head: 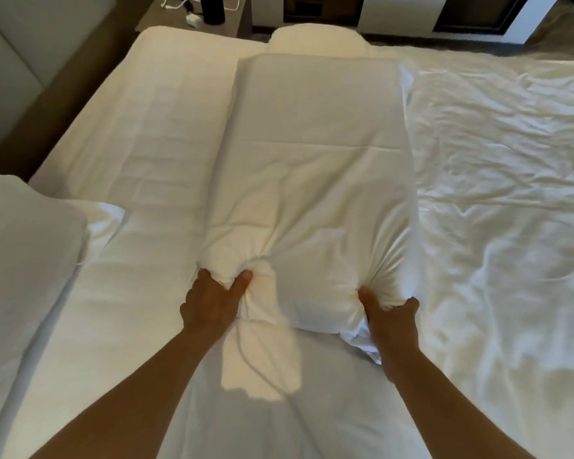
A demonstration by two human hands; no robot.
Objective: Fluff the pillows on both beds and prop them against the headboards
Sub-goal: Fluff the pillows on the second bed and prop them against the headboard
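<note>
1. Pillow [315,167] lies lengthwise on the bed [140,134], its far end near a second pillow [317,39].
2. Left hand [209,301] and right hand [391,321] each bunch a near corner, fingers clenched tight, likely for shaking the filling loose.

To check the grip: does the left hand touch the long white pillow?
Touching. The head view shows the left hand clenched into the long white pillow, its fabric bunched between thumb and fingers.

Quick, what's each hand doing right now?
Left hand: closed, gripping the pillow at its near corner.
Right hand: closed, gripping the same pillow.
</note>
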